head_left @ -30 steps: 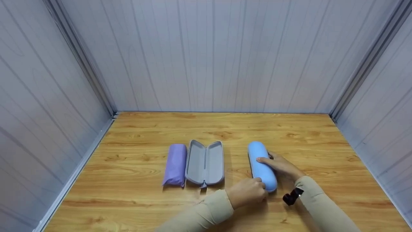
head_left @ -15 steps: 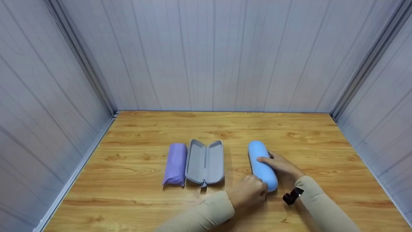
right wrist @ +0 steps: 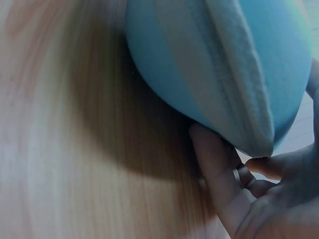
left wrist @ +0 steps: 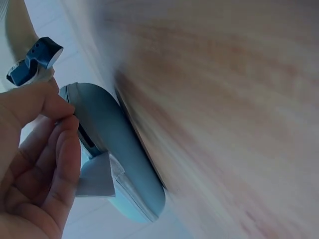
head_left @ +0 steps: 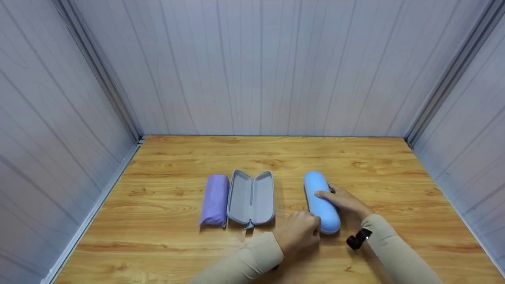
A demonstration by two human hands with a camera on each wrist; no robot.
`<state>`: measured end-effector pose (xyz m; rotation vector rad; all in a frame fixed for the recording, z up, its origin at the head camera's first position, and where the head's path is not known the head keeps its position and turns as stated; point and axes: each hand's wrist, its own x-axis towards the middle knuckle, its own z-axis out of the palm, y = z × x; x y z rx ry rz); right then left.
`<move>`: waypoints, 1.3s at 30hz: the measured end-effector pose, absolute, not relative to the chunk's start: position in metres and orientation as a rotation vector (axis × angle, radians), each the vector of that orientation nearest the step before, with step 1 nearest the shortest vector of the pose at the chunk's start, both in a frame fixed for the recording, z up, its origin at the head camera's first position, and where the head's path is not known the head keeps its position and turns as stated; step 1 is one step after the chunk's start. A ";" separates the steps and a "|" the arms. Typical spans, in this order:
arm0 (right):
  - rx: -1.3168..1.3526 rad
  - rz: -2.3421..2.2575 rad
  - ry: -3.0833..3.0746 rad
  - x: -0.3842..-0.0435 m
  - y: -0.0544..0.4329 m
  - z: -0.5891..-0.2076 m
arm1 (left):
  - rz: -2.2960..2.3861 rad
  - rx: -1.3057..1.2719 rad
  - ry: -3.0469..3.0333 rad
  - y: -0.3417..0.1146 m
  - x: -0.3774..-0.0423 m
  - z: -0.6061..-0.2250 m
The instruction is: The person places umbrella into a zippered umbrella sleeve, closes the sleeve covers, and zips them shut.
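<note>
A light blue zippered glasses case lies on the table in the head view. My right hand grips its right side, thumb over the top; the right wrist view has fingers against the rounded underside. At the near left edge of the case is my left hand. In the left wrist view its thumb and forefinger pinch at the zipper seam, apparently on the zipper pull, which the fingertips hide. A dark gap shows in the seam beside them, above a pale tab.
Left of the hands a grey glasses case lies unfolded, its inside facing up. A purple soft-wrapped bundle lies against its left side. Pale panel walls enclose the wooden table at the back and both sides.
My left hand has shifted left and away from me along the near left edge of the blue case. The right hand and the case have stayed in place.
</note>
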<state>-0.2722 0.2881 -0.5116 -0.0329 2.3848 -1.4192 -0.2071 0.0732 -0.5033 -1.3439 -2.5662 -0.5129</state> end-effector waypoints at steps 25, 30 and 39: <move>0.045 -1.513 2.284 -0.273 0.287 -0.513 | -0.615 -1.171 -2.661 0.063 -0.224 -0.498; 0.024 -1.494 2.306 -0.273 0.287 -0.513 | -0.631 -1.164 -2.669 0.062 -0.225 -0.498; -0.006 -1.459 2.358 -0.272 0.288 -0.513 | -0.606 -1.118 -2.646 0.062 -0.228 -0.500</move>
